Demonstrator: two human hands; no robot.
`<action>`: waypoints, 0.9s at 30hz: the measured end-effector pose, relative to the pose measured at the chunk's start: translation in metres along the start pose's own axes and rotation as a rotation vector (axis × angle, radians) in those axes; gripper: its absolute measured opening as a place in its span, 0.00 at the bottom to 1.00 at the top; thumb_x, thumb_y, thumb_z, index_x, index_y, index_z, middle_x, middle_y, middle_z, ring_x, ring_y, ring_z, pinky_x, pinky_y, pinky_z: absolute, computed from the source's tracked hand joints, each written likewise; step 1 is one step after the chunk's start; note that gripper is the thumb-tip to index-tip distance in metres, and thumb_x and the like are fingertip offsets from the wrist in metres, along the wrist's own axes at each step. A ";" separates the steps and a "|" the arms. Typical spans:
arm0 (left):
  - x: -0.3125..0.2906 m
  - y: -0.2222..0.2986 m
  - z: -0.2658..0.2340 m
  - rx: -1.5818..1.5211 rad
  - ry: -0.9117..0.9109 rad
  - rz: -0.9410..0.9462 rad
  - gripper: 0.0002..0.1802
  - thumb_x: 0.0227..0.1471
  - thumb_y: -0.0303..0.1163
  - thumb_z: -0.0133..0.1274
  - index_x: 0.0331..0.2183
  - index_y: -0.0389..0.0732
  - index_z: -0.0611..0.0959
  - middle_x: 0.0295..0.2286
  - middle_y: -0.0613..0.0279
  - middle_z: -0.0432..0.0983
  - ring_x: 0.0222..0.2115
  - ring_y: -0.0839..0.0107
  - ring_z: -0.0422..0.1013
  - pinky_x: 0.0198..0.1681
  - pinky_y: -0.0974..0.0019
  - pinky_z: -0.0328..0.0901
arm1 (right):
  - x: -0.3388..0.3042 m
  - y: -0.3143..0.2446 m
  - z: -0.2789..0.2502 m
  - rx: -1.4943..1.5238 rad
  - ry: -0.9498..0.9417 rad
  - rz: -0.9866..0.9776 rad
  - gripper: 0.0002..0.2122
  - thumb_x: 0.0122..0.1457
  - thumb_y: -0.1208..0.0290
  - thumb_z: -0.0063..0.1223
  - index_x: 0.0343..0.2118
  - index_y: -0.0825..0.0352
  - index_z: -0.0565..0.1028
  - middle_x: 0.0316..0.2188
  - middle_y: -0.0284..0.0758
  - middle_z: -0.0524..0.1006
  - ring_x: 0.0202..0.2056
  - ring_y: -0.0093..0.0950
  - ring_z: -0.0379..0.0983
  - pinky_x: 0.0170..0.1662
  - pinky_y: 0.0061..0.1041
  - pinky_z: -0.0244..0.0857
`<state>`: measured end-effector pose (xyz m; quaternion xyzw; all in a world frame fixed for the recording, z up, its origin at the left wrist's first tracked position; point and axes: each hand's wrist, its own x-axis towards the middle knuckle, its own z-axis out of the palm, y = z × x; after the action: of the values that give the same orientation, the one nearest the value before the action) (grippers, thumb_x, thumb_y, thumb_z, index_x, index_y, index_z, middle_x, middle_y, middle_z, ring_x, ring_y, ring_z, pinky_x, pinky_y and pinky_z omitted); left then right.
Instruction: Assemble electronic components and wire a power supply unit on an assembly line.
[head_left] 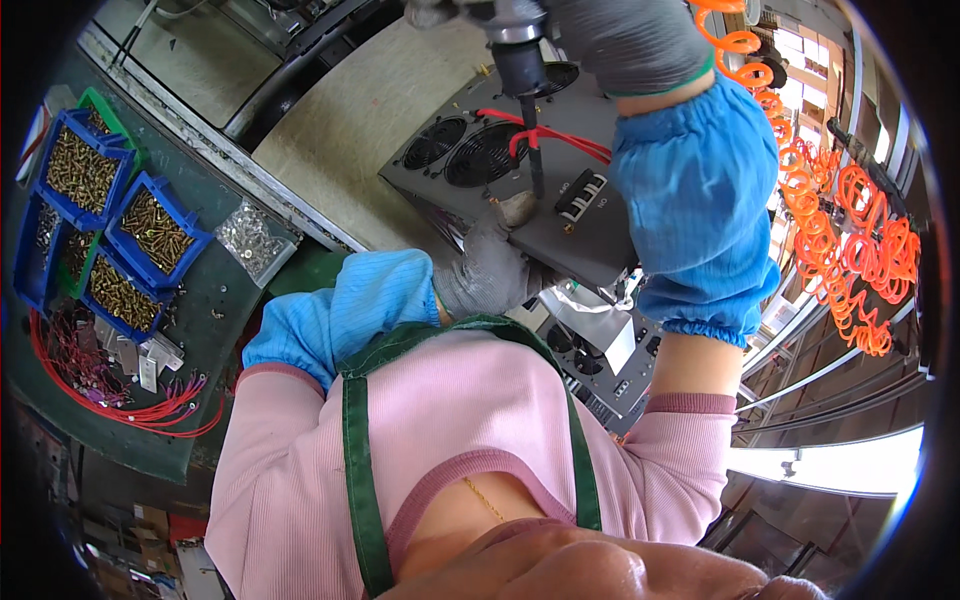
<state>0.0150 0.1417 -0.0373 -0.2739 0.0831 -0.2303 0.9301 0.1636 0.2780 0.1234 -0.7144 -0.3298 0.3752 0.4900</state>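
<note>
Apparently a fastening step is in hand: the right hand (640, 42) grips the driver (518, 65), its bit aimed down at the grey box (585, 248) between twelve and one o'clock, while the left hand (490, 265) rests on the box beside it, its exact hold unclear. Keeping the bit upright, fingertips clear, seems called for next. A red cable (575, 141) crosses close to the bit; screw trays (192, 248) sit on the tabletop (225, 350) past nine, orange hoses (820, 220) hang past two.
</note>
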 end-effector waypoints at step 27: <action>0.000 -0.007 0.017 0.099 -0.031 0.070 0.36 0.53 0.53 0.46 0.55 0.38 0.63 0.51 0.50 0.64 0.51 0.57 0.65 0.53 0.55 0.65 | -0.049 -0.018 -0.043 -0.275 0.349 0.244 0.12 0.49 0.69 0.57 0.34 0.69 0.69 0.22 0.34 0.71 0.20 0.22 0.69 0.22 0.21 0.66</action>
<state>0.0169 0.1451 -0.0190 -0.2282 0.0665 -0.1972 0.9511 0.1745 0.2227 0.1612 -0.8629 -0.1995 0.2541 0.3886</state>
